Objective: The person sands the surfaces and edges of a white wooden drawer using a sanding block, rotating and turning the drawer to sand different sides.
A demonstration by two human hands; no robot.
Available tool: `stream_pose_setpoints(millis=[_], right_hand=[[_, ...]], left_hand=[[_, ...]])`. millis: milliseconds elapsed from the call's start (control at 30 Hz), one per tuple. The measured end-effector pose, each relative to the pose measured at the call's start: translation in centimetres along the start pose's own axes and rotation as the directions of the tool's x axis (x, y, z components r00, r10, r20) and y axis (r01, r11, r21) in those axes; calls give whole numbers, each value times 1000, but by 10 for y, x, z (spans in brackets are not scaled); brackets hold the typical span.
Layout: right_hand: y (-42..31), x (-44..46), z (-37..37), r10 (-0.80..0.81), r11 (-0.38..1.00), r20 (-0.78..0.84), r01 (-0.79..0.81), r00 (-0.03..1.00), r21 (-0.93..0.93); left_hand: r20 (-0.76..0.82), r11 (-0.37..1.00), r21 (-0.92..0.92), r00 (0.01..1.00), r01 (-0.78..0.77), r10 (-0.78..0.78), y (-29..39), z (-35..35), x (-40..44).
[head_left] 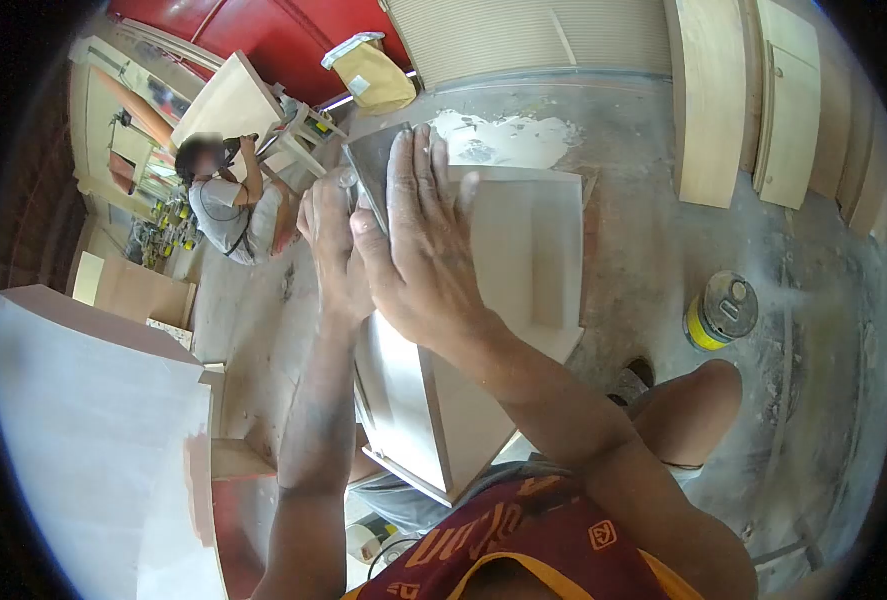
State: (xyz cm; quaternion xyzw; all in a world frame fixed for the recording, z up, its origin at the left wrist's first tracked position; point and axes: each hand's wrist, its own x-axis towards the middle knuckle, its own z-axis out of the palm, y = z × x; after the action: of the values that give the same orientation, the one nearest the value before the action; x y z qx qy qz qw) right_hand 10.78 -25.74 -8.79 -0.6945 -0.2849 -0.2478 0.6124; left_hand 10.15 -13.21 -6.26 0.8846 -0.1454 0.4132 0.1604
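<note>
A white-coated wooden box piece (399,400), perhaps a drawer or small cabinet, stands upright between my legs, its pale inner side (539,260) facing right. My right hand (419,235) lies over a dark grey sheet of sandpaper (369,170) at the top of the box, fingers long and together, thumb across its near side. Close by on the left, my left hand (332,245) is closed with curled fingers by the box's upper left edge; what its fingers grip is hidden. Pale dust coats the fingers of both hands.
A co-worker (234,205) crouches at the back left with a dark tool beside a pale panel (229,105). A large white curved piece (104,430) stands at left. On the right are a yellow-banded can (724,310) and leaning wooden panels (709,100). A paper sack (372,75) stands behind.
</note>
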Motion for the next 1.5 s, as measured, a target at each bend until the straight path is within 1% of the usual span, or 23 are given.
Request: stream_pose_setpoints(millis=[167,233,333,367,433,467,633,700,767,833,867,933,1000,1067,1100,1167,1233,1300,1367,1400,1433,1467,1500], right_hand=[[-7,-27,0,-73,994,48,77,996,-84],[33,-9,14,69,997,-73,-67,995,23],[91,5,-9,380,924,16,-379,925,-50],[81,7,-13,376,926,10,-375,927,-51],[52,4,-23,-66,998,190,68,980,-1],[31,11,-36,-167,981,217,141,962,132],[94,17,-62,-179,976,384,212,906,-44],[127,15,-64,85,950,413,52,907,-309],[106,13,-46,21,978,403,65,915,-198],[57,2,-29,-243,964,190,215,951,155],[52,-11,-25,-225,968,186,198,956,151],[46,-36,-17,-143,868,91,81,986,491],[29,-87,-12,-36,728,269,-159,962,666],[1,-124,-13,153,637,433,-424,888,644],[1,-136,-13,173,619,443,-447,880,646],[10,-147,-15,138,269,672,-680,728,682],[8,-145,-6,177,345,614,-633,769,693],[4,-131,11,220,423,550,-587,805,690],[6,-111,35,172,166,561,-585,810,794],[6,-106,45,157,19,561,-571,812,821],[8,-103,53,146,-124,556,-542,818,831],[11,-109,55,128,-265,556,-512,821,817],[13,-126,46,139,-281,576,-526,805,803]], left_hand=[[-5,996,84,999,-32,33,-4,-1,-9],[33,990,-4,989,144,-143,8,-11,-8],[39,997,-15,997,72,-71,11,-19,-9],[30,998,5,998,62,-62,12,-17,-9],[20,997,-16,997,73,-73,13,-13,-6],[9,995,-27,996,94,-94,13,-11,-6],[-1,991,-56,993,119,-119,7,-9,-8],[6,990,-26,991,135,-135,6,-11,-7],[25,992,10,992,123,-124,5,-9,-3],[10,997,11,997,82,-82,3,-4,-3],[2,998,13,998,59,-59,1,-3,-3],[22,1000,17,1000,1,-1,-6,-6,-3],[63,995,-6,993,98,-98,0,-9,-8],[64,991,-56,991,118,-114,-5,-7,-7],[55,985,-112,991,130,-124,-5,-7,-11],[102,950,-225,975,216,-198,-3,-4,-17],[54,919,-327,975,219,-213,-4,-2,-19],[104,963,-213,984,162,-142,-11,-10,-15],[79,967,-222,991,126,-111,-13,-9,-20],[88,924,-257,959,283,-269,-10,-10,-26],[110,917,-255,951,307,-288,-10,-9,-27],[60,956,-199,976,216,-209,-11,-9,-28],[19,983,-135,992,124,-122,-12,-8,-29]])
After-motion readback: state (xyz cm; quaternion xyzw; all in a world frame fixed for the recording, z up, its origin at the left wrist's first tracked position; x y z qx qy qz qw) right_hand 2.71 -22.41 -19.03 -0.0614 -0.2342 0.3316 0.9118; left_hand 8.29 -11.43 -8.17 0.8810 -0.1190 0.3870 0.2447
